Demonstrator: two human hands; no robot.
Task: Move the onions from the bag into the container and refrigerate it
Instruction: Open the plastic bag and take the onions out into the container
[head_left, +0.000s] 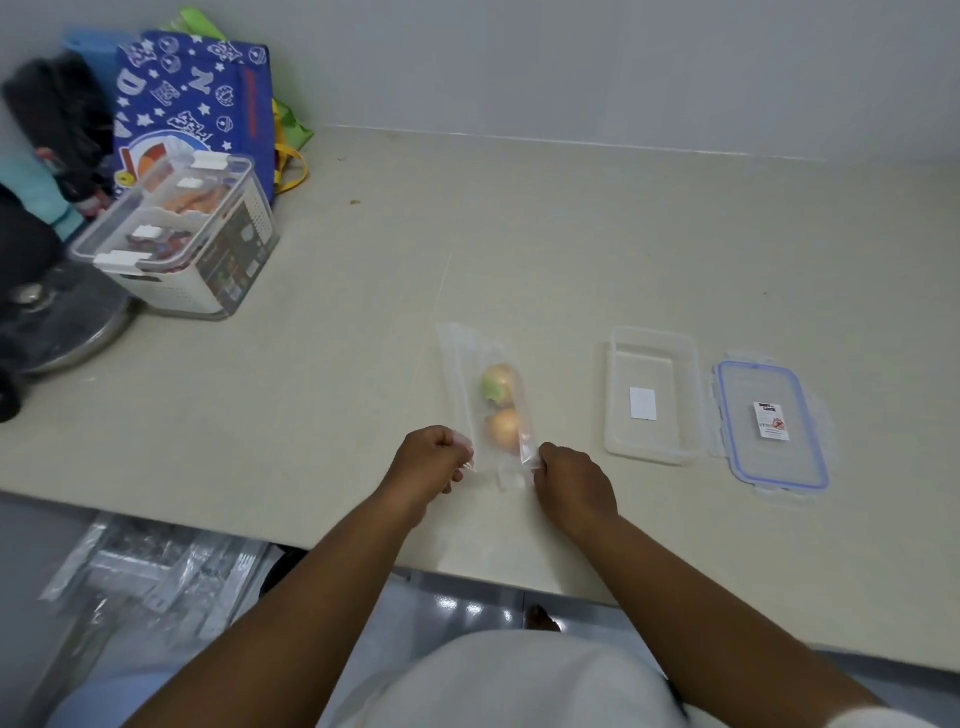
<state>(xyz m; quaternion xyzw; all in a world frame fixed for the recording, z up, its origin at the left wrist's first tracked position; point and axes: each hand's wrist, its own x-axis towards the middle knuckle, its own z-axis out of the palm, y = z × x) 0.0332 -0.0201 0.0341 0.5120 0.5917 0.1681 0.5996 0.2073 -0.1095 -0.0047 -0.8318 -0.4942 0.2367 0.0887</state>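
A clear plastic bag (460, 358) lies flat on the beige counter, its near end toward me. Inside it are two onions: a greenish one (496, 385) farther off and a yellow one (505, 429) closer. My left hand (428, 457) pinches the bag's near left corner. My right hand (571, 480) pinches its near right corner. To the right stands an empty clear container (652, 348) with a white label on its floor. Its lid (769, 426), blue-sealed, lies flat beside it further right.
A lidded white storage box (182, 239) with food stands at the back left, in front of a blue patterned bag (202, 98). A round metal lid (72, 322) and dark items fill the far left. The counter's front edge (260, 535) runs below my forearms.
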